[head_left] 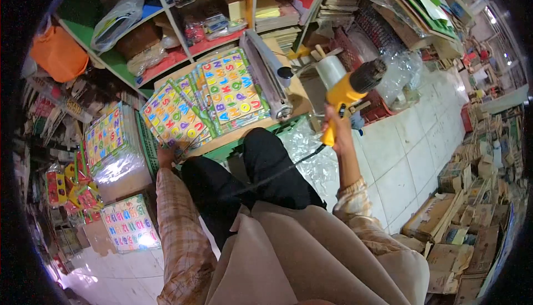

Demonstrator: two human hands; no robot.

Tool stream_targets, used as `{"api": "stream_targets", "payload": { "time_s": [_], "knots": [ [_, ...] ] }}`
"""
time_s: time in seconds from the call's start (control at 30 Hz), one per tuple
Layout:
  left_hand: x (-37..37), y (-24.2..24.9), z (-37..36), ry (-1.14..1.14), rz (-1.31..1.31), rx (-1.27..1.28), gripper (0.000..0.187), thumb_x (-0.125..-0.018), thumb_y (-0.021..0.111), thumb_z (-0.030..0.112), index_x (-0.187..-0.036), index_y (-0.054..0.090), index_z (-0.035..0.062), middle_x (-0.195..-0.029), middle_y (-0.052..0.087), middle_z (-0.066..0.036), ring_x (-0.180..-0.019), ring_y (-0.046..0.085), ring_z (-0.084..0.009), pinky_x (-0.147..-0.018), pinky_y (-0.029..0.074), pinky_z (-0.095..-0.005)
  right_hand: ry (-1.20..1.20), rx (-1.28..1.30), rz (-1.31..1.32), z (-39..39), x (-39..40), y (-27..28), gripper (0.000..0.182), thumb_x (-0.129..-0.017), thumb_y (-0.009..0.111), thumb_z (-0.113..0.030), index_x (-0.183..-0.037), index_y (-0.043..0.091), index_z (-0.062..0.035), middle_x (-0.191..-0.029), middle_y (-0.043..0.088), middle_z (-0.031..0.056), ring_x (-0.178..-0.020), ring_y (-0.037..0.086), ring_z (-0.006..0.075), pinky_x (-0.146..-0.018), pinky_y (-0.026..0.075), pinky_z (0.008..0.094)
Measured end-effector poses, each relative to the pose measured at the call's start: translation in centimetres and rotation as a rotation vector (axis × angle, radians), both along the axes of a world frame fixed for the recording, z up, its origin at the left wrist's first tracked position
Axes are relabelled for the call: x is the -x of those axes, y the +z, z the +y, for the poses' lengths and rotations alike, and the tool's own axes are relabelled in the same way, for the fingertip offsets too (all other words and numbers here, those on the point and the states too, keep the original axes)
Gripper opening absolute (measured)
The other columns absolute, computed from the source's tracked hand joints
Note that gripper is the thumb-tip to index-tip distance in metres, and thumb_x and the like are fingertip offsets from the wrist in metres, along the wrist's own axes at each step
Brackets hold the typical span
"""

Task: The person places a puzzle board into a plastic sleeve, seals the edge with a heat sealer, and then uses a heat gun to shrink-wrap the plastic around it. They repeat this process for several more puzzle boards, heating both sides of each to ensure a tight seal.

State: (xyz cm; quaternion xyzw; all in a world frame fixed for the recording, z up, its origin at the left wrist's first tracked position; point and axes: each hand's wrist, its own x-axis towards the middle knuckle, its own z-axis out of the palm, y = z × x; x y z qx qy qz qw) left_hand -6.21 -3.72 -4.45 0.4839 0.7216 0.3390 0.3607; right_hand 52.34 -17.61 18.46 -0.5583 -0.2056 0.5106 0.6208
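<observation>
Ideally, the heat gun [343,91] gripped in the right hand [340,126] points clear of the left hand [166,155], hold unclear, at the surface's [298,99] near-left corner

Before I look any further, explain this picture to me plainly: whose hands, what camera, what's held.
There is no machine arm here, just a person's two bare hands. The one picture comes from a camera worn on that person's head, looking forward and down, so you see their own dark-trousered knees. The right hand holds a yellow heat gun. The left hand is at the corner of some colourful letter boards; I can't tell whether it grips one. The boards lie on a low table, beside a long grey device.
</observation>
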Motion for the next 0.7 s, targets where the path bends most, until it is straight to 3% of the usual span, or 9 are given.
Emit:
{"api": "stream_targets", "payload": {
  "time_s": [0.03,0.1,0.2,0.27,0.3,0.33,0.4,0.57,0.7],
  "knots": [
    [-0.9,1.5,-0.3,0.008,0.086,0.033,0.067,-0.064,0.083,0.021,-0.118,0.050,-0.0029,-0.104,0.063,-0.016,-0.091,0.062,-0.0232,-0.077,0.050,-0.0361,0.045,-0.012,0.065,0.4,-0.4,-1.8,0.034,-0.085,0.061,-0.016,-0.115,0.051,-0.0032,-0.070,0.051,0.0019,-0.052,0.050,0.0114,-0.047,0.043,0.0243],
    [-1.9,3.5,-1.1,-0.011,-0.128,0.004,0.065,-0.065,0.082,0.020,-0.117,0.050,-0.0030,-0.103,0.063,-0.015,-0.090,0.062,-0.0228,-0.076,0.050,-0.0357,0.181,-0.033,0.099,2.2,-2.0,-5.6,0.039,-0.079,0.058,-0.005,-0.118,0.052,-0.0014,-0.068,0.051,0.0023,-0.051,0.051,0.0113,-0.048,0.043,0.0240],
    [-0.1,0.3,-0.4,0.001,-0.227,0.044,0.052,-0.068,0.078,0.012,-0.113,0.055,-0.0025,-0.101,0.064,-0.012,-0.086,0.062,-0.0214,-0.074,0.050,-0.0347,0.359,0.042,-0.021,6.2,-3.5,-9.1,0.039,-0.080,0.056,-0.007,-0.118,0.052,-0.0008,-0.067,0.052,0.0025,-0.052,0.052,0.0114,-0.048,0.044,0.0242],
    [-0.8,2.7,-0.6,0.008,-0.280,0.138,0.047,-0.068,0.077,0.008,-0.110,0.058,-0.0021,-0.099,0.064,-0.011,-0.084,0.062,-0.0209,-0.073,0.051,-0.0343,0.408,0.054,-0.022,8.9,-3.8,-10.6,0.037,-0.080,0.053,-0.008,-0.117,0.053,-0.0008,-0.067,0.052,0.0020,-0.052,0.051,0.0115,-0.049,0.044,0.0246],
    [-3.3,6.5,-1.3,0.108,-0.176,0.197,0.045,-0.067,0.076,0.004,-0.108,0.059,-0.0022,-0.095,0.065,-0.010,-0.080,0.063,-0.0210,-0.071,0.051,-0.0330,0.436,0.057,-0.008,10.1,-4.0,-11.4,0.037,-0.080,0.052,-0.008,-0.116,0.053,-0.0008,-0.067,0.052,0.0018,-0.052,0.051,0.0115,-0.049,0.044,0.0247],
    [-3.3,6.5,-1.2,0.081,-0.308,0.186,0.044,-0.067,0.075,0.004,-0.108,0.059,-0.0025,-0.095,0.065,-0.010,-0.079,0.063,-0.0210,-0.071,0.051,-0.0328,0.462,0.059,0.007,11.2,-4.2,-12.3,0.036,-0.080,0.052,-0.008,-0.115,0.054,-0.0008,-0.067,0.052,0.0017,-0.052,0.051,0.0115,-0.049,0.044,0.0249],
    [-2.6,6.1,-1.9,0.026,-0.572,0.168,0.044,-0.068,0.074,0.003,-0.108,0.058,-0.0031,-0.094,0.065,-0.010,-0.078,0.063,-0.0209,-0.070,0.052,-0.0324,0.509,0.077,0.046,13.3,-4.6,-13.1,0.036,-0.078,0.054,-0.007,-0.113,0.054,-0.0015,-0.064,0.052,0.0018,-0.051,0.051,0.0115,-0.049,0.044,0.0257],
    [-3.8,7.2,-2.6,0.157,-0.392,0.222,0.035,-0.072,0.071,0.007,-0.103,0.060,-0.0030,-0.091,0.065,-0.009,-0.080,0.064,-0.0215,-0.068,0.052,-0.0328,0.560,0.166,0.086,16.2,-4.0,-11.9,0.029,-0.076,0.057,-0.008,-0.105,0.052,-0.0053,-0.056,0.051,0.0039,-0.044,0.048,0.0129,-0.043,0.043,0.0278],
    [-1.9,5.9,-1.9,0.155,-0.498,0.299,0.031,-0.079,0.067,0.014,-0.106,0.059,-0.0010,-0.091,0.066,-0.009,-0.083,0.064,-0.0220,-0.068,0.052,-0.0343,0.540,0.172,0.012,16.8,-3.5,-12.2,0.027,-0.075,0.065,-0.010,-0.098,0.052,-0.0056,-0.060,0.054,0.0045,-0.045,0.050,0.0134,-0.041,0.044,0.0292]
  ]
}}
